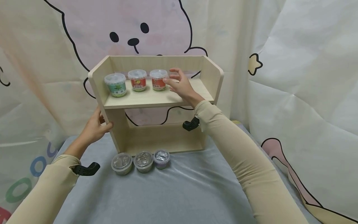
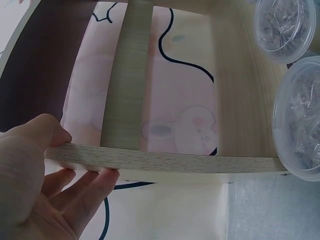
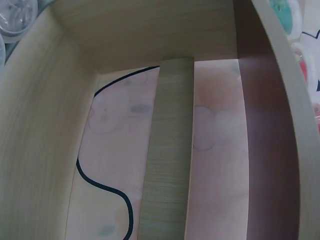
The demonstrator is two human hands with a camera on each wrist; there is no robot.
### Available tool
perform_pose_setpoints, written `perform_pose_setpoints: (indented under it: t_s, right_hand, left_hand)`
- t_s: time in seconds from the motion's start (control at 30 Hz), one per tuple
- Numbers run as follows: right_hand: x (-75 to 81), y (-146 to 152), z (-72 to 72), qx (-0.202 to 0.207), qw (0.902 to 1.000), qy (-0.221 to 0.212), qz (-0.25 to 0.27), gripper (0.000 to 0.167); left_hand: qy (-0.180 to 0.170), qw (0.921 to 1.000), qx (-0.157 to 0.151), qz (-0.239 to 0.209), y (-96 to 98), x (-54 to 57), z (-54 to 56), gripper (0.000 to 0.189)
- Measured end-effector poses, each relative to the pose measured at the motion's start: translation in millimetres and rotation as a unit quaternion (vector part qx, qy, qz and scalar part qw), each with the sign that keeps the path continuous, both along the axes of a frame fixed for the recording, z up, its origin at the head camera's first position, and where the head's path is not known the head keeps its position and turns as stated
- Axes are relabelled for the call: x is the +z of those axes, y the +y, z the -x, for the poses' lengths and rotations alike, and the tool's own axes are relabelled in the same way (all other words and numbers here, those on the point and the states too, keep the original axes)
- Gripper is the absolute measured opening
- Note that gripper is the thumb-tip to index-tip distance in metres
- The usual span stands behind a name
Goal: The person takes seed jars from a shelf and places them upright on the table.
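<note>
Shelf (image 1: 156, 98) sits right of the left hand (image 1: 93, 127), its side board (image 1: 99, 80) pinched between thumb and fingers, presumably for steadying. Right of that grip: green cup (image 1: 116, 86) and red cup (image 1: 138, 82) higher up, likely faced out for reading; clear tubs (image 1: 144, 160) lower. Second red cup (image 1: 158, 83) stands just left of the right hand's (image 1: 183, 86) spread fingers, contact unclear.

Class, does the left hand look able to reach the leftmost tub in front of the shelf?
Probably yes: nothing visible stands between the left hand and that tub, though the hand grips the shelf's side panel and must likely let go.
</note>
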State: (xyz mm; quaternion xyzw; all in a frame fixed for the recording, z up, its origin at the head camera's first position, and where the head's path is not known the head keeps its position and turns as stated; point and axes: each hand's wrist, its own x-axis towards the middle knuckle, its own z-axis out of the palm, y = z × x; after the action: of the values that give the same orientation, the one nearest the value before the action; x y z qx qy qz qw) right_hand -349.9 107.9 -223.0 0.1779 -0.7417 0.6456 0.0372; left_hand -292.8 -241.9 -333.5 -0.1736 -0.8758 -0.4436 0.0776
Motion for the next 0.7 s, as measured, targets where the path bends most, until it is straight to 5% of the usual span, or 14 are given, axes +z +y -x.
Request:
perform_pose_setpoints:
  t_s: [0.2, 0.43, 0.7]
  right_hand:
    - [0.1, -6, 11.0, -0.018, 0.9996, 0.008, -0.019, 0.078]
    - [0.0, -9, 13.8, -0.023, 0.9950, 0.013, -0.096, 0.078]
    - [1.0, -11, 14.0, -0.027, 0.9935, 0.000, -0.110, 0.080]
  left_hand:
    - [0.003, 1.0000, 0.004, 0.001, 0.2, 0.2, -0.8, 0.096]
    - [0.018, 0.9998, 0.002, 0.004, -1.9, -0.8, 0.7, 0.092]
    - [0.008, 0.9999, -0.009, 0.007, -1.1, -1.0, 3.9, 0.093]
